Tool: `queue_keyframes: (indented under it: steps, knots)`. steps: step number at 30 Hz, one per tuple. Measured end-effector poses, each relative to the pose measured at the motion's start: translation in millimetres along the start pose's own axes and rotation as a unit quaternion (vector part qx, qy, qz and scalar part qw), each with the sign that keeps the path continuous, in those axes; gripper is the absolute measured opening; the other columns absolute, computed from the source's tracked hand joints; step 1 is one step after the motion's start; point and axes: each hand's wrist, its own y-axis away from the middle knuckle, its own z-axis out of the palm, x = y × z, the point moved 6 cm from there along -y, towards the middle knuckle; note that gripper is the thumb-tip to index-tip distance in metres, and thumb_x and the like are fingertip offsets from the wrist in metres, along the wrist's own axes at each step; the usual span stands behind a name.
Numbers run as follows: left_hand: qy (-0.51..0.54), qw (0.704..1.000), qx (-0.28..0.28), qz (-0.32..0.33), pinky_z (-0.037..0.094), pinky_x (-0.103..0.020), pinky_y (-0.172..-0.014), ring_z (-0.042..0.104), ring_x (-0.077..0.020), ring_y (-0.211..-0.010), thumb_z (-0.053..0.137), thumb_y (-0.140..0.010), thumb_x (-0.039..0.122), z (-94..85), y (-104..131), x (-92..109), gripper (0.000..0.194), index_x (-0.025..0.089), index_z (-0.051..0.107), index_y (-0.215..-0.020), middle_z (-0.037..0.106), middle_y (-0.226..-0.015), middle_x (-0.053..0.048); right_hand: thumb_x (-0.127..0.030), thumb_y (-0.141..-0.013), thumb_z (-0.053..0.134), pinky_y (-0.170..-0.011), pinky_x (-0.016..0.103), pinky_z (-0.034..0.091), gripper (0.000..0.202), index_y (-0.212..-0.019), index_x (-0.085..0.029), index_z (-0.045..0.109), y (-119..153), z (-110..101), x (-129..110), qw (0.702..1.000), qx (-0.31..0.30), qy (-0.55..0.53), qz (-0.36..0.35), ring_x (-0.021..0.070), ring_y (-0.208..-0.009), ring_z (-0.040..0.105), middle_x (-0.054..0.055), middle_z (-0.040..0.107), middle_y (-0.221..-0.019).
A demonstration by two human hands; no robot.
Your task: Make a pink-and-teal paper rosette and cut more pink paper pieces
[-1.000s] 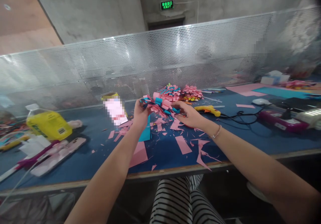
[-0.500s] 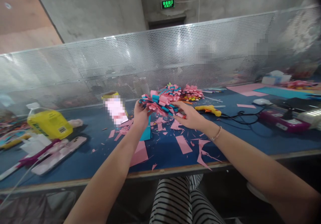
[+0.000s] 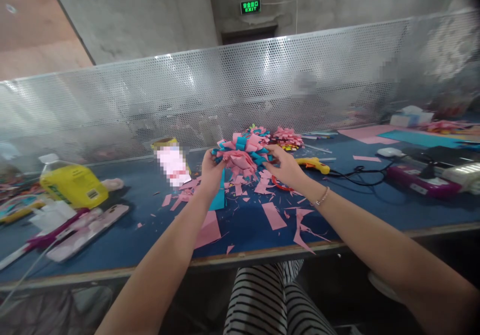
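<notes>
A pink and blue paper flower (image 3: 242, 155) is held between both hands above the blue table (image 3: 150, 230). My left hand (image 3: 212, 170) grips its left edge, and my right hand (image 3: 283, 167) grips its right edge with thumb and fingers. Pink petals face me at the front, with blue and pink loops around and behind them. Below lie pink paper scraps (image 3: 273, 216) and a blue paper strip (image 3: 218, 199). Part of a red ring-shaped thing (image 3: 281, 185) shows under my right hand.
Behind the flower stand more paper flowers (image 3: 287, 138). A yellow glue gun (image 3: 313, 164) with a black cable lies right. At left are a yellow bottle (image 3: 75, 182) and a phone (image 3: 88, 232). A perforated metal screen (image 3: 225, 85) borders the table's far side.
The flower has tilted so its pink petal centre faces me more. My right hand has turned slightly with it, and the red ring-shaped thing beneath shows more.
</notes>
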Motion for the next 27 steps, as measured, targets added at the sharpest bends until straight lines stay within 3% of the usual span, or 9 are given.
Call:
queue_keyframes:
  steps: [5, 10, 18, 21, 23, 24, 25, 27]
  knots:
    - [-0.055, 0.998, -0.019, 0.035, 0.042, -0.024, -0.067, 0.051, -0.0096, -0.073, 0.064, -0.064, 0.016, 1.3, -1, 4, 0.023, 0.019, 0.046, -0.079, 0.052, -0.076, 0.001, -0.027, -0.071, 0.059, -0.069, 0.032, 0.049, 0.041, -0.109, -0.02, 0.045, -1, -1, 4, 0.999, 0.006, -0.034, 0.006, 0.02, -0.087, 0.055, 0.006, 0.054, -0.104]
    - [-0.188, 0.978, -0.014, 0.093, 0.04, -0.026, -0.068, 0.049, -0.0103, -0.071, 0.061, -0.065, 0.014, 1.2, 2, 16, 0.023, 0.02, 0.049, -0.083, 0.051, -0.078, 0.001, -0.025, -0.071, 0.058, -0.073, 0.034, 0.047, 0.029, -0.098, -0.02, 0.05, -2, -9, 0, 0.999, 0.041, 0.02, 0.012, 0.0199, -0.084, 0.055, 0.005, 0.057, -0.097]
    - [-0.43, 0.877, -0.004, 0.215, 0.037, -0.034, -0.077, 0.052, -0.0177, -0.082, 0.053, -0.067, 0.007, 7.6, 12, 39, 0.018, 0.02, 0.052, -0.079, 0.058, -0.079, -0.002, -0.016, -0.069, 0.054, -0.086, 0.039, 0.042, 0.033, -0.102, -0.019, 0.05, -8, -13, 17, 0.997, 0.007, 0.083, 0.004, 0.0222, -0.096, 0.053, 0.007, 0.057, -0.102]
    - [-0.492, 0.833, -0.047, 0.249, 0.034, -0.036, -0.081, 0.053, -0.0181, -0.082, 0.05, -0.07, 0.008, 11.6, 12, 39, 0.016, 0.02, 0.053, -0.08, 0.06, -0.08, -0.002, -0.015, -0.069, 0.053, -0.082, 0.039, 0.042, 0.024, -0.092, -0.018, 0.054, -15, -39, 23, 0.988, 0.066, 0.142, -0.013, 0.0228, -0.092, 0.052, 0.008, 0.057, -0.096]
    - [-0.536, 0.801, -0.087, 0.254, 0.033, -0.036, -0.081, 0.054, -0.0187, -0.082, 0.049, -0.071, 0.01, 14.4, 13, 36, 0.014, 0.019, 0.054, -0.081, 0.061, -0.08, -0.003, -0.021, -0.072, 0.052, -0.07, 0.034, 0.046, 0.006, -0.076, -0.018, 0.056, -19, -61, 16, 0.983, 0.114, 0.144, -0.007, 0.0201, -0.079, 0.054, 0.007, 0.057, -0.083]
    - [-0.557, 0.784, -0.107, 0.252, 0.032, -0.037, -0.081, 0.054, -0.0192, -0.082, 0.049, -0.072, 0.011, 15.7, 13, 32, 0.014, 0.019, 0.055, -0.081, 0.062, -0.08, -0.003, -0.024, -0.074, 0.051, -0.062, 0.03, 0.046, 0.008, -0.07, -0.018, 0.055, -19, -70, 7, 0.986, 0.113, 0.126, -0.006, 0.0173, -0.069, 0.054, 0.005, 0.056, -0.075]
    - [-0.578, 0.767, -0.129, 0.247, 0.032, -0.037, -0.081, 0.054, -0.0195, -0.082, 0.049, -0.072, 0.012, 17.2, 14, 29, 0.014, 0.019, 0.055, -0.082, 0.062, -0.081, -0.003, -0.027, -0.077, 0.048, -0.056, 0.027, 0.044, 0.018, -0.063, -0.019, 0.053, -19, -74, -5, 0.991, 0.077, 0.105, -0.011, 0.0145, -0.06, 0.051, 0.003, 0.053, -0.064]
    - [-0.614, 0.734, -0.177, 0.23, 0.032, -0.037, -0.079, 0.054, -0.0196, -0.081, 0.047, -0.072, 0.012, 20.6, 16, 19, 0.016, 0.02, 0.055, -0.084, 0.062, -0.08, -0.003, -0.031, -0.084, 0.038, -0.049, 0.023, 0.04, 0.033, -0.055, -0.02, 0.051, -5, -63, -42, 0.99, -0.119, 0.045, -0.055, 0.011, -0.051, 0.048, 0.0, 0.05, -0.055]
